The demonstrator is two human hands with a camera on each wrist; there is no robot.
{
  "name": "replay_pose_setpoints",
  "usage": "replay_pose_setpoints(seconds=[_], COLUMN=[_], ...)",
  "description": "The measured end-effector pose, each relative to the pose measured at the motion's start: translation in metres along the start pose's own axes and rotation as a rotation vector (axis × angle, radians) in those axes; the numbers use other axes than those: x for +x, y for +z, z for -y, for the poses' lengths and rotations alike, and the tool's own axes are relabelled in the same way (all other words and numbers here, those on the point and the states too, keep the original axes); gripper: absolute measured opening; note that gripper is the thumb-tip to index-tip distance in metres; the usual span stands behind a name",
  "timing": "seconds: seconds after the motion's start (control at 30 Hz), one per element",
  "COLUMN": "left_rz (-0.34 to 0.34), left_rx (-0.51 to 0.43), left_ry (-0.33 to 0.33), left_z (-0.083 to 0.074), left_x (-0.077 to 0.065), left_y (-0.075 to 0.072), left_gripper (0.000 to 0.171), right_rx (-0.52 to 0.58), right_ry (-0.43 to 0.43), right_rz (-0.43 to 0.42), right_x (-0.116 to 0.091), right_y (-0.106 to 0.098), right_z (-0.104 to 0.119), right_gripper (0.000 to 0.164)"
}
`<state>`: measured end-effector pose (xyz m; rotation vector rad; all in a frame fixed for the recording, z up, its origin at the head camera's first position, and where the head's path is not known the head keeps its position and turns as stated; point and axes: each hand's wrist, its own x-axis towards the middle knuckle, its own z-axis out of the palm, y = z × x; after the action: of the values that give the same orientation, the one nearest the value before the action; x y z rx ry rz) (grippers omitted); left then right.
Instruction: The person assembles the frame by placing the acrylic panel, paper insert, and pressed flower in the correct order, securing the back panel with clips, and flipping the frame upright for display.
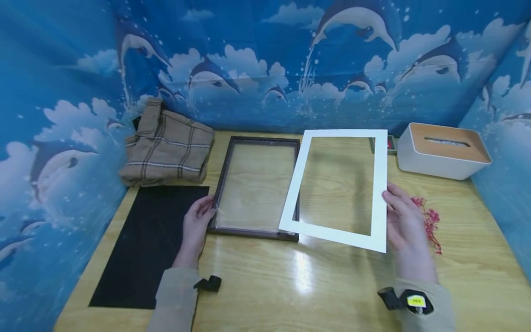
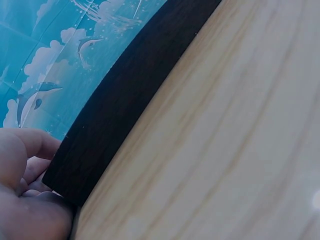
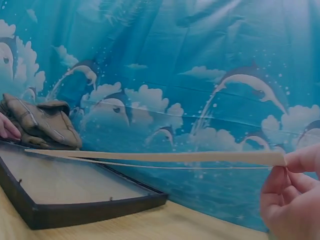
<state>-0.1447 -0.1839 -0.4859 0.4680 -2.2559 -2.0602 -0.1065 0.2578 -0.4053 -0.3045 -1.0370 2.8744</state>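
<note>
A dark brown picture frame (image 1: 296, 193) with a clear pane lies on the wooden table, in the middle of the head view. At its lower left edge my left hand (image 1: 199, 221) grips it, and the left wrist view shows fingers and thumb at the dark frame side (image 2: 115, 110). My right hand (image 1: 404, 221) pinches a white picture mat (image 1: 379, 184) by its right edge. Seen nearly edge-on in the right wrist view, the mat (image 3: 200, 157) is raised above the table. Its left side overlaps the frame's right side in the head view.
A black backing board (image 1: 145, 249) lies at the left. Behind it sits a folded brown checked cloth (image 1: 170, 147). A white tissue box (image 1: 431, 154) with a wooden lid stands at the back right, beside a small partly hidden item (image 1: 392, 145). Pink dried flowers (image 1: 431, 219) lie by my right hand.
</note>
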Motion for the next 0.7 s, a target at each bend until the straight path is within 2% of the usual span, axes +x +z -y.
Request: replay_pose_setpoints(seconds=[0.3, 0.47, 0.7], left_rz=[0.012, 0.003, 0.004], left_rx=[-0.009, -0.002, -0.024], left_ry=[-0.002, 0.001, 0.014], left_z=[0.0, -0.001, 0.0], left_x=[0.0, -0.001, 0.0], left_y=[-0.001, 0.0, -0.001], left_gripper=[0.038, 0.039, 0.038], right_rx=[-0.001, -0.045, -0.045], right_ry=[0.016, 0.023, -0.01], right_rz=[-0.095, -0.146, -0.137], right_x=[0.016, 0.022, 0.034], right_y=[0.023, 0.035, 0.048], right_z=[-0.039, -0.062, -0.091], right_gripper=[0.019, 0.019, 0.025])
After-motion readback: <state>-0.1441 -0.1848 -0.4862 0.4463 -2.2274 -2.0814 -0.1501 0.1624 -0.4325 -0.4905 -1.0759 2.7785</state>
